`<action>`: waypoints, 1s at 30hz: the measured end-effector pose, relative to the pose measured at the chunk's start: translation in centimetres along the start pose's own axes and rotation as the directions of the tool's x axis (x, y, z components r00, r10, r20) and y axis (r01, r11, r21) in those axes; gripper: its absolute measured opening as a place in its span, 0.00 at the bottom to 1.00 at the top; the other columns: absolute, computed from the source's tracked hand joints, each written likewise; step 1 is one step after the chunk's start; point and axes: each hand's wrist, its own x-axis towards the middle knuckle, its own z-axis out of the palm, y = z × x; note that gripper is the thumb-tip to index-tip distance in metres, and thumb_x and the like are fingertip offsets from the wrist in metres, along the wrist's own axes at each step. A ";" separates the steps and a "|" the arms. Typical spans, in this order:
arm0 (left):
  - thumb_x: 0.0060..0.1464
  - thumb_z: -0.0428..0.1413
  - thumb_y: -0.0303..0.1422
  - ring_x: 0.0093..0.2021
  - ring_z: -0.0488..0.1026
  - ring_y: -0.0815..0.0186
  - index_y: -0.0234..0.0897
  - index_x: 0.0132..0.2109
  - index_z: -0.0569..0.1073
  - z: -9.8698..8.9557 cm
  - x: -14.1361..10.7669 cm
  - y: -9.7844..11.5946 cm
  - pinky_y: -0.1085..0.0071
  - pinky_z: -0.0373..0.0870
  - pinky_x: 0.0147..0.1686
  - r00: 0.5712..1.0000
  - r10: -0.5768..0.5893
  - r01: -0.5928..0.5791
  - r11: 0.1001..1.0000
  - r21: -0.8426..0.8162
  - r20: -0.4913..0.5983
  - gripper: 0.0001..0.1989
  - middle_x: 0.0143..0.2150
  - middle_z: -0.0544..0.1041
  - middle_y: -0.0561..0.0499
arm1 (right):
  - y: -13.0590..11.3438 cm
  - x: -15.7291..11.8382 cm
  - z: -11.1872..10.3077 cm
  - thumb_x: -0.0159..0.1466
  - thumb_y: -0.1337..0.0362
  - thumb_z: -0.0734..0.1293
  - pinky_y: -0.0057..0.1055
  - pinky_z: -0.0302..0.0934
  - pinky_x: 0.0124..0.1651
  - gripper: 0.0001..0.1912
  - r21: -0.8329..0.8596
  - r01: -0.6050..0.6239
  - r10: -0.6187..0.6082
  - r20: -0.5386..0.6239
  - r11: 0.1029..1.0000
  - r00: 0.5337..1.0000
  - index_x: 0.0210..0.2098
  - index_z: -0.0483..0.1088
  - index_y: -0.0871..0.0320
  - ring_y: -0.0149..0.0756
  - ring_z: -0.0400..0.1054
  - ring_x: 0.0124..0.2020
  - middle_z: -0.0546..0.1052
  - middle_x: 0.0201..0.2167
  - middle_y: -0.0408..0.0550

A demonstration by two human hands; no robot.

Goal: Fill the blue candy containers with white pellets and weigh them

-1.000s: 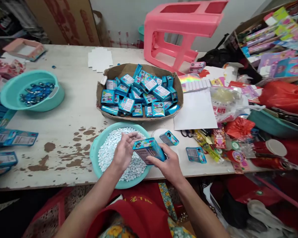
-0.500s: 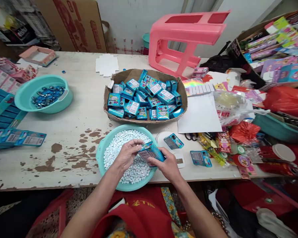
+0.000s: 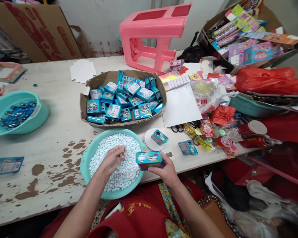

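My right hand (image 3: 167, 170) grips a small blue candy box (image 3: 149, 158) at its right end. The box is held level at the bowl's right edge, and white candies show in a round opening at its left end. My left hand (image 3: 113, 160) is just above the white candies (image 3: 106, 148) in a turquoise bowl (image 3: 85, 168), apart from the box. Its fingers are curled together, and what they hold is hard to make out. Two more blue boxes lie to the right: one box (image 3: 159, 137) on a round white lid (image 3: 149, 140), another box (image 3: 188, 147) on the table.
Behind the bowl stands a cardboard tray (image 3: 83, 110) heaped with blue boxes. A second turquoise bowl (image 3: 43, 114) with shiny blue pieces is at left. A pink stool (image 3: 154, 28) lies on its side at the back. Scissors (image 3: 176, 128), wrappers and bags crowd the right.
My view has swung right, so the table's things sit further left. The left hand has come away from the box to over the candies. The box has been turned, bringing its opening into sight.
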 end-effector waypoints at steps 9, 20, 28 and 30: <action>0.48 0.55 0.36 0.43 0.70 0.54 0.35 0.37 0.75 -0.1 3.1 -0.8 0.63 0.64 0.43 0.958 0.229 -0.219 0.193 0.956 0.173 0.11 0.40 0.75 0.43 | 0.8 -2.1 -9.6 0.44 0.62 0.78 0.37 0.66 0.45 0.21 -0.014 0.008 -0.013 -0.388 1.000 0.922 0.37 0.72 0.55 0.39 0.72 0.37 0.79 0.34 0.43; 0.44 0.62 0.42 0.26 0.67 0.70 0.35 0.39 0.73 -2.5 1.5 1.1 0.77 0.61 0.21 1.000 -0.010 0.011 0.994 0.105 -0.008 0.18 0.33 0.73 0.49 | 0.6 -3.0 -12.8 0.43 0.64 0.78 0.42 0.66 0.49 0.24 0.015 0.098 -0.070 -0.591 0.995 0.804 0.40 0.73 0.57 0.41 0.73 0.38 0.80 0.37 0.46; 0.51 0.56 0.38 0.23 0.61 0.73 0.32 0.35 0.73 7.6 4.3 4.1 0.76 0.57 0.23 0.944 -0.002 -0.188 0.817 0.545 0.329 0.11 0.26 0.68 0.53 | 0.8 -2.7 -12.0 0.45 0.63 0.77 0.41 0.66 0.49 0.25 0.057 0.075 -0.031 -0.556 0.996 0.831 0.42 0.73 0.56 0.41 0.73 0.40 0.79 0.39 0.46; 0.51 0.54 0.35 0.25 0.64 0.70 0.33 0.37 0.73 10.9 5.4 4.9 0.74 0.60 0.26 0.912 0.027 -0.316 0.679 0.662 0.409 0.10 0.26 0.69 0.53 | 1.1 -2.7 -12.4 0.45 0.63 0.77 0.41 0.66 0.49 0.24 0.078 0.064 -0.010 -0.557 0.995 0.830 0.42 0.73 0.56 0.41 0.73 0.40 0.79 0.38 0.46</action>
